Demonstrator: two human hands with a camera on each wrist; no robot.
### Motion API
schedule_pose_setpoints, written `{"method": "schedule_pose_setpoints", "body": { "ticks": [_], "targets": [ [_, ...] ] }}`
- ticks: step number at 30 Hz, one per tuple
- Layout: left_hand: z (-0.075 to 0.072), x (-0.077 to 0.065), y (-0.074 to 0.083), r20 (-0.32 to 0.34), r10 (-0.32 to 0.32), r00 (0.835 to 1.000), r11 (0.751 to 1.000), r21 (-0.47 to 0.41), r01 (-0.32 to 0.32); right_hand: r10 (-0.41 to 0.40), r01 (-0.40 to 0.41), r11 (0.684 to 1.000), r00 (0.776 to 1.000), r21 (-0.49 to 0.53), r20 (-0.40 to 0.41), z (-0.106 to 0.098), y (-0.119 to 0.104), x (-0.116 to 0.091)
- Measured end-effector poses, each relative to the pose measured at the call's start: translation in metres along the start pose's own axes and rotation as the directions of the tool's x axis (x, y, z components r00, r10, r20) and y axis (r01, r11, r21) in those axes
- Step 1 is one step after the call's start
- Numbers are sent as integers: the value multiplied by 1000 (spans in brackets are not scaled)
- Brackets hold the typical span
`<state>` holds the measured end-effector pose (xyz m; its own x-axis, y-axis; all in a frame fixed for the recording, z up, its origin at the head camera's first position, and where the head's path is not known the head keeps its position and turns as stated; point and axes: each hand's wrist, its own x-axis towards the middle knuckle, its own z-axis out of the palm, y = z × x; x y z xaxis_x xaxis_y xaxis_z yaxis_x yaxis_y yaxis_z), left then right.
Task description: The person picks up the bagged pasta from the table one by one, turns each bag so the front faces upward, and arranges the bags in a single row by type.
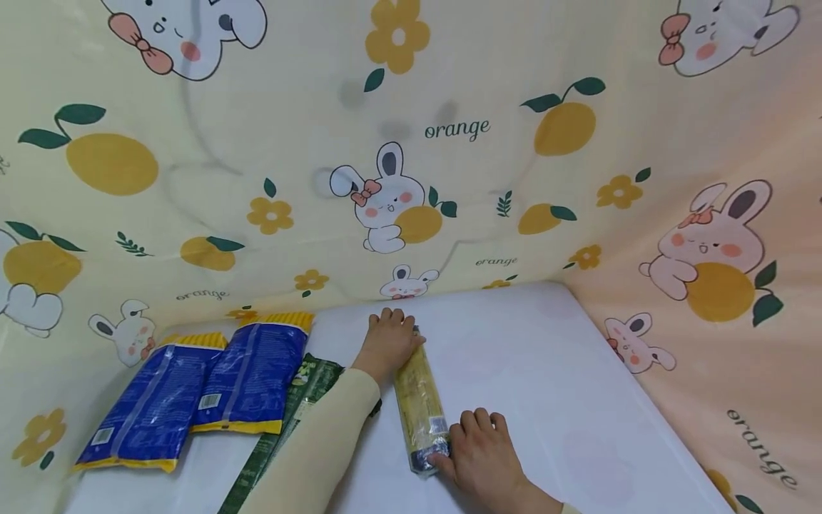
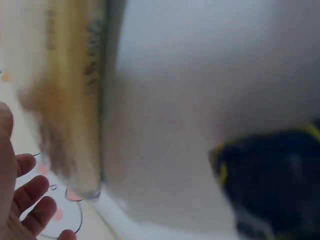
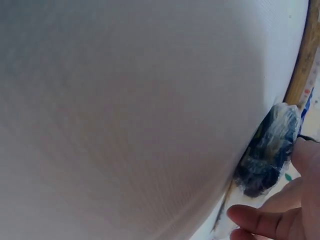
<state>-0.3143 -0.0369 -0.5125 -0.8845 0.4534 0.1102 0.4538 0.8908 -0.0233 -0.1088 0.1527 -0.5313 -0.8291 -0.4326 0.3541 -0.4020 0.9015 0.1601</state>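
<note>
White table (image 1: 552, 385) ran beneath the pack (image 1: 419, 400). My left hand (image 1: 388, 346) was at its far end, fingers apart; my right hand (image 1: 484, 453) touched its near end, thumb and fingers apart, probably to steady it. Blue bags (image 1: 253, 375) sat left, perhaps for elbow room.

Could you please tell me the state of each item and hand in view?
Yellow packet: in clear wrap, lying down
Left blue bag: lying down, no opening visible
Right blue bag: lying down, no opening visible
Green packet: lying down, partly hidden by the left sleeve
Left hand: over the yellow packet's far end
Right hand: thumb at the yellow packet's near end
</note>
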Motion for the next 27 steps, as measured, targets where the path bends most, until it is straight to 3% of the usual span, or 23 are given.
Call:
{"method": "schedule_pose_setpoints", "body": {
  "ticks": [3, 11, 15, 20, 23, 25, 27],
  "targets": [
    [9, 1, -1, -3, -13, 1000, 1000, 11, 13, -9, 9, 1000, 1000, -7, 9, 0, -5, -1],
    [17, 2, -4, 105, -115, 988, 993, -24, 118, -38, 38, 999, 999, -3, -13, 4, -10, -1],
    [19, 3, -4, 78, -115, 990, 992, -49, 119, -47, 47, 999, 999, 6, -26, 4, -11, 0],
    [17, 3, -8, -35, -79, 996, 997, -19, 79, -14, 12, 998, 999, 56, 30, 1, -11, 1],
    [12, 5, -11, -165, -20, 986, 999, -29, 15, 14, -16, 996, 999, 85, 31, 0, -10, 1],
    [4, 6, -12, -276, 37, 961, 999, -21, -44, 29, -29, 995, 1000, 96, -3, 0, -8, 1],
    [-5, 8, -13, -390, 93, 916, 995, 15, -95, 36, -31, 995, 998, 98, -50, 2, -4, 3]
  ]
}}
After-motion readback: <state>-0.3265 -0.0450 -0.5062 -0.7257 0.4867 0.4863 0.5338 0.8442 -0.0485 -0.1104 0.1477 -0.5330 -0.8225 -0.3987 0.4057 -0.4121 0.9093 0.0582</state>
